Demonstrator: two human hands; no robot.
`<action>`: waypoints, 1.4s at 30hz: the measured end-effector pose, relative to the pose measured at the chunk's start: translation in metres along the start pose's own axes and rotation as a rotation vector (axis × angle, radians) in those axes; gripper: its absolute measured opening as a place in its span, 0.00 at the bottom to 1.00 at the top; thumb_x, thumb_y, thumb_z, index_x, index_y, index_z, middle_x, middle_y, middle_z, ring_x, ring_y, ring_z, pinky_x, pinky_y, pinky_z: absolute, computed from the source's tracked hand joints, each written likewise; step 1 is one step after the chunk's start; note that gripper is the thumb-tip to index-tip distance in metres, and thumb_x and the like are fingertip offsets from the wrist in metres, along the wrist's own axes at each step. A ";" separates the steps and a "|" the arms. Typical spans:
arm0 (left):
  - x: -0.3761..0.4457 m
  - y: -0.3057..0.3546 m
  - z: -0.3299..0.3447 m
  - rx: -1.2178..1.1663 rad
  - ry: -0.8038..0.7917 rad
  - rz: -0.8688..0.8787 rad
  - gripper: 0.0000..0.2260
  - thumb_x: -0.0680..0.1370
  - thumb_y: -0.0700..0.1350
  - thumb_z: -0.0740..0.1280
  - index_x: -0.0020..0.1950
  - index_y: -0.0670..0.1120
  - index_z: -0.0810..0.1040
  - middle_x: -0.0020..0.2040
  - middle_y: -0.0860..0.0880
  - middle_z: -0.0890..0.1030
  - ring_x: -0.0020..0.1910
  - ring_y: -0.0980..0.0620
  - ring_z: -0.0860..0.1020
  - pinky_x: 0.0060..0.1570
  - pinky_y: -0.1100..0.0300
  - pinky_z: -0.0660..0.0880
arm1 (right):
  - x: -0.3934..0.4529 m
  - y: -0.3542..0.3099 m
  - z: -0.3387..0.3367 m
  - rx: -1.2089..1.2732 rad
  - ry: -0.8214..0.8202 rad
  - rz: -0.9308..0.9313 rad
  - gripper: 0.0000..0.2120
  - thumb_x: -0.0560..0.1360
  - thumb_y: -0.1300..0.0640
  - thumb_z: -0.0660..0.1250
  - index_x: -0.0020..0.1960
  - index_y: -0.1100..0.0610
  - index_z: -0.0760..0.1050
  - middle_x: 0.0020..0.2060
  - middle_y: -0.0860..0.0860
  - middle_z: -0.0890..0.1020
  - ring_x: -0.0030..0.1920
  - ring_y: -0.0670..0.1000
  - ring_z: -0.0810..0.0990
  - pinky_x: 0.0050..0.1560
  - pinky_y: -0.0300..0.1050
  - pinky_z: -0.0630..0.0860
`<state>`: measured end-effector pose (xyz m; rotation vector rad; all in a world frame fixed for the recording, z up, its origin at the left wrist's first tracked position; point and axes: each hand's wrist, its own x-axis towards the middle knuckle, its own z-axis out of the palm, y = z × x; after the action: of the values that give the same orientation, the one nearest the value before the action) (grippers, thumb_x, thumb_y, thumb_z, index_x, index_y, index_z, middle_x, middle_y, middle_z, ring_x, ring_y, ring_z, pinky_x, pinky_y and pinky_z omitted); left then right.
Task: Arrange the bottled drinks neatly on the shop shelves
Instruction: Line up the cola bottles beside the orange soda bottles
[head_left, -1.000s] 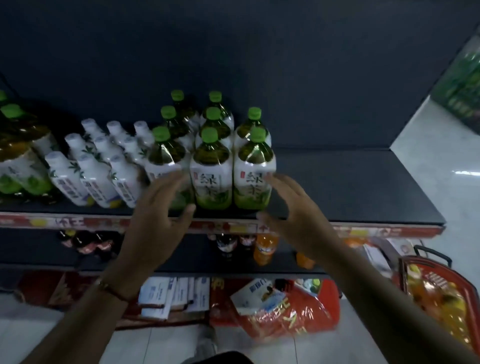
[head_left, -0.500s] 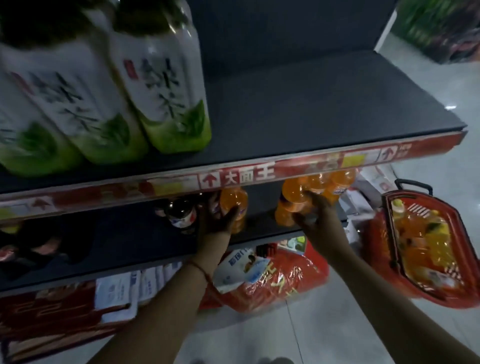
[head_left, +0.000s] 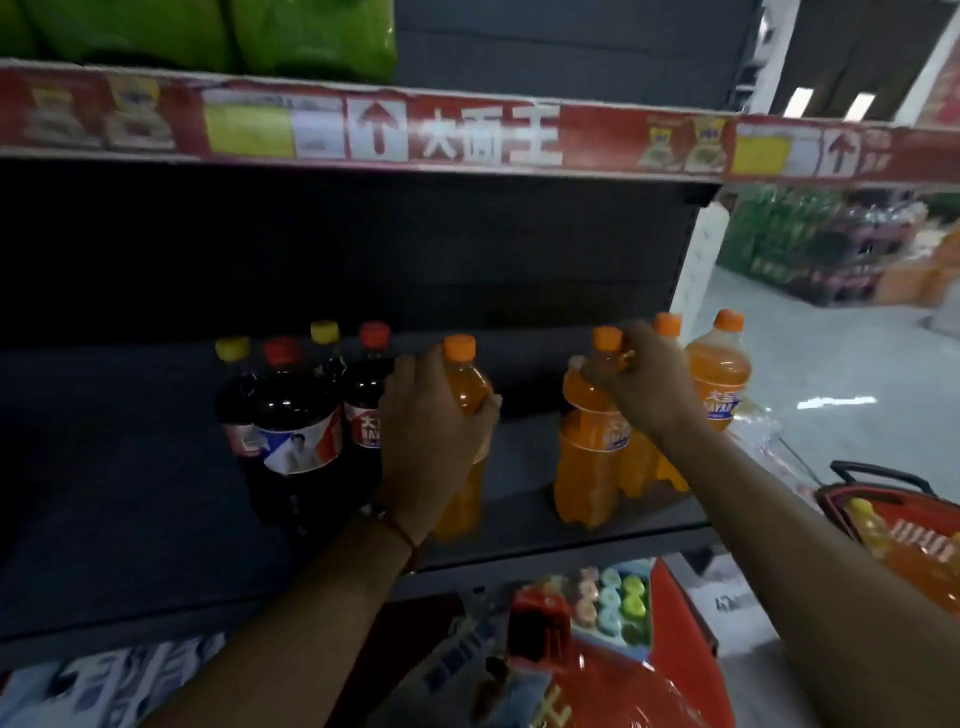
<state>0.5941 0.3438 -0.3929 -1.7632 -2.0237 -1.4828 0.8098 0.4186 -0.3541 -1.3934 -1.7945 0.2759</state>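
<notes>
Hands (head_left: 431, 415) (head_left: 644, 384) each grip one of four orange bottles (head_left: 465, 395); four cola bottles (head_left: 296, 415) alongside.

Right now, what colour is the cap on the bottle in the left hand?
Orange, matching the drink inside; the cap shows clearly above the left hand in the head view.

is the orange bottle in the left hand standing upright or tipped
Upright, or nearly so. The orange bottle has its cap straight above its base on the shelf, with the left hand wrapped round its middle.

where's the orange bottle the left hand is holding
In the head view it stands mid-frame on the lower shelf, the orange bottle gripped by the left hand, just right of the dark cola bottles.
</notes>
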 end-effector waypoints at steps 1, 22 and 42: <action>-0.001 -0.002 0.003 -0.004 0.015 0.016 0.30 0.69 0.61 0.74 0.66 0.50 0.71 0.60 0.47 0.73 0.60 0.47 0.71 0.60 0.49 0.72 | 0.000 -0.001 0.005 -0.035 0.033 0.012 0.22 0.69 0.35 0.70 0.50 0.51 0.74 0.44 0.49 0.78 0.46 0.52 0.78 0.47 0.53 0.78; -0.047 -0.029 0.065 -0.557 -0.474 -0.274 0.38 0.68 0.49 0.80 0.72 0.54 0.63 0.63 0.56 0.77 0.61 0.55 0.77 0.59 0.53 0.76 | 0.023 -0.011 -0.007 -0.039 -0.232 0.128 0.18 0.75 0.44 0.69 0.59 0.53 0.74 0.48 0.51 0.79 0.51 0.52 0.79 0.49 0.49 0.77; -0.066 -0.040 0.110 -0.382 -0.423 -0.326 0.38 0.63 0.63 0.77 0.69 0.59 0.66 0.61 0.58 0.78 0.58 0.57 0.78 0.56 0.50 0.78 | 0.054 -0.002 -0.031 -0.312 -0.340 -0.103 0.22 0.74 0.42 0.69 0.64 0.50 0.74 0.56 0.51 0.80 0.57 0.54 0.78 0.58 0.54 0.76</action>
<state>0.6402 0.3759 -0.5150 -2.1210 -2.4617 -1.8175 0.8285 0.4561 -0.3083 -1.5300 -2.2587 0.1912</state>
